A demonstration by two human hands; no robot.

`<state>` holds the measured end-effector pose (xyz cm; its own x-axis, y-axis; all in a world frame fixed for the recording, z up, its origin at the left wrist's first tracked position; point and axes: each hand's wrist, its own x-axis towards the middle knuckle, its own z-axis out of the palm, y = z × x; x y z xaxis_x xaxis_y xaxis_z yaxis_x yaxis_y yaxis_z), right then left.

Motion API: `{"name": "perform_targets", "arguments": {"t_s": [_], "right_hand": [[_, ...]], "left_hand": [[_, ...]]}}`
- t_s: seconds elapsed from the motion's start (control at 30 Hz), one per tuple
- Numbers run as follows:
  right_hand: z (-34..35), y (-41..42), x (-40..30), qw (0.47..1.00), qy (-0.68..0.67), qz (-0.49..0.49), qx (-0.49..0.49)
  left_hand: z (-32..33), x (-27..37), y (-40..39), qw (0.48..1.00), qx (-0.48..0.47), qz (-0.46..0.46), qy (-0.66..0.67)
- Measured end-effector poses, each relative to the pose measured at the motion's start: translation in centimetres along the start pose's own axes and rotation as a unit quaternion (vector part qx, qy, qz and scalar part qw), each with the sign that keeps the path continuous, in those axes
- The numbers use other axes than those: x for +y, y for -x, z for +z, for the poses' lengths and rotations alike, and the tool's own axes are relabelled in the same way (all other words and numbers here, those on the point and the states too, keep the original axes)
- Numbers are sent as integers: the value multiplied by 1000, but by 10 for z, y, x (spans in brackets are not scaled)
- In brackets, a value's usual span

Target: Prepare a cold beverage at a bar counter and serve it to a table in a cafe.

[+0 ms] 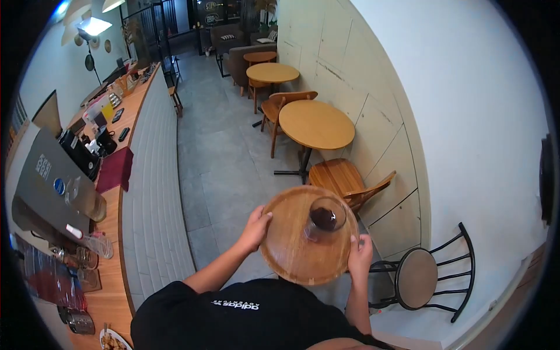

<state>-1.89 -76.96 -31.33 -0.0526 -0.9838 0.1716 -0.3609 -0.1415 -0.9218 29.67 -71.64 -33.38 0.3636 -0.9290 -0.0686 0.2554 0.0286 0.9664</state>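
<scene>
A round wooden tray is held out before my chest, with my left hand gripping its left rim and my right hand gripping its right rim. My thumbs lie over the edge; the fingers underneath are mostly hidden. On the tray, right of its middle, stands a clear glass with a dark drink in it. The glass is upright and neither hand touches it.
A wooden counter runs along the left, bearing a grey machine, a maroon cloth and glassware. Ahead on the right are round tables and a wooden chair. A black metal-framed chair stands close on my right.
</scene>
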Motion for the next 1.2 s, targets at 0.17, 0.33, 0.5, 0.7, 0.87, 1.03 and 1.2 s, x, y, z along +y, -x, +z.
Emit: {"name": "perform_targets", "arguments": {"t_s": [0.17,0.33,0.5,0.7,0.87,1.03,1.2], "right_hand": [[44,-92,5,998,-34,-38,-30],[74,-173,1,996,-54,-33,-68],[104,-233,8,996,-39,-14,-84],[143,-295,-2,996,10,-34,-77],[183,-344,-6,996,74,-31,-45],[235,-392,31,990,101,-93,36],[269,-427,6,985,163,50,15]], "left_hand": [[8,33,-68,999,32,-11,-30],[18,42,-130,998,64,7,-15],[22,44,-190,995,93,-2,-33],[12,34,-274,986,93,39,-131],[-2,27,-357,979,63,23,-194],[-13,26,-443,942,51,61,-327],[-19,29,-516,933,17,63,-355]]}}
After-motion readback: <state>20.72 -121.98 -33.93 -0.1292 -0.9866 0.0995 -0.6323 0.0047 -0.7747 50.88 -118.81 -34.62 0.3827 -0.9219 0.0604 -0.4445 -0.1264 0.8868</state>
